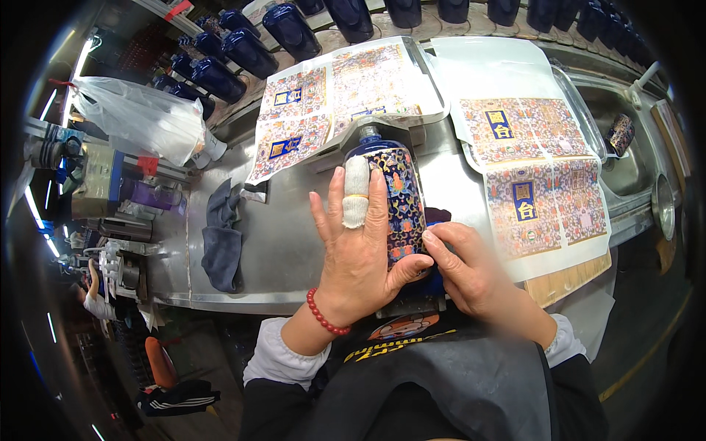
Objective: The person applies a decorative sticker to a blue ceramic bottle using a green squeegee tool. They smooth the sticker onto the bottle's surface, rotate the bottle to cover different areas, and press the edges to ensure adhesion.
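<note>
Bottle (pixel 403 198) at near side of steel counter (pixel 283 220), with printed sheets (pixel 543 136) beyond and right of it; spread on its face, left hand (pixel 353 264); at its lower right edge, right hand (pixel 471 273) with fingers bunched, pinch impossible to tell.

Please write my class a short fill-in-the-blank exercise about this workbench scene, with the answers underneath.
1. The left hand, resting on the dark blue bottle with a floral panel, wears a white fabric sleeve on its ____ finger.
2. The beads of the bracelet on that wrist are coloured ____.
3. The crumpled dark cloth lies to the ____ of the bottle.
4. The metal sink basin is on the picture's ____ side.

Missing words: middle; red; left; right
</note>
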`<state>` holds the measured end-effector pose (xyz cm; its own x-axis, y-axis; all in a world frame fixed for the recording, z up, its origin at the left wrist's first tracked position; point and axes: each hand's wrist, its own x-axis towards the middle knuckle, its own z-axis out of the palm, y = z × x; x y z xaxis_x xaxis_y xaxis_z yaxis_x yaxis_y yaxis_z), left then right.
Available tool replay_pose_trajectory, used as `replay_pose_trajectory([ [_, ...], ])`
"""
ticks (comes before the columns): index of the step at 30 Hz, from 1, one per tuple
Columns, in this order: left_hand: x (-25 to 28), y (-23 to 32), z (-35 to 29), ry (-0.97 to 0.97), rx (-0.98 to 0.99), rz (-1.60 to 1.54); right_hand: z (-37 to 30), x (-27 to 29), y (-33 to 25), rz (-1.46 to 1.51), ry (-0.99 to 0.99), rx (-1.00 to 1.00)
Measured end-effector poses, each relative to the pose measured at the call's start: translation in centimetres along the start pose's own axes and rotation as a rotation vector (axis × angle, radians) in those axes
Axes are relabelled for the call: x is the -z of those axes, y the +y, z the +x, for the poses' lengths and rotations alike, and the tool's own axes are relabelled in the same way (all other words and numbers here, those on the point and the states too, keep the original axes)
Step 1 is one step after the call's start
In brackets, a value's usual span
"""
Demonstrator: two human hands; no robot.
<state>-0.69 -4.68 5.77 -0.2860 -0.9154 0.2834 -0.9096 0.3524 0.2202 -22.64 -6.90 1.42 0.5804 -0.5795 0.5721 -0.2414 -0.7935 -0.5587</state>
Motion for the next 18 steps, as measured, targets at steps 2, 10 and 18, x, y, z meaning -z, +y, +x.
replay_pose_trajectory([
  [2,0.4,-0.4,0.2,-0.003,0.042,-0.054,0.1,0.2,0.0,0.015,0.006,-0.001],
  [10,0.4,-0.3,1.6,-0.027,0.038,0.051,0.5,0.2,-0.3,0.022,0.003,-0.03],
  [18,0.8,-0.9,2.1,0.058,0.086,-0.064,0.3,0.0,-0.1,0.033,0.02,-0.032],
])
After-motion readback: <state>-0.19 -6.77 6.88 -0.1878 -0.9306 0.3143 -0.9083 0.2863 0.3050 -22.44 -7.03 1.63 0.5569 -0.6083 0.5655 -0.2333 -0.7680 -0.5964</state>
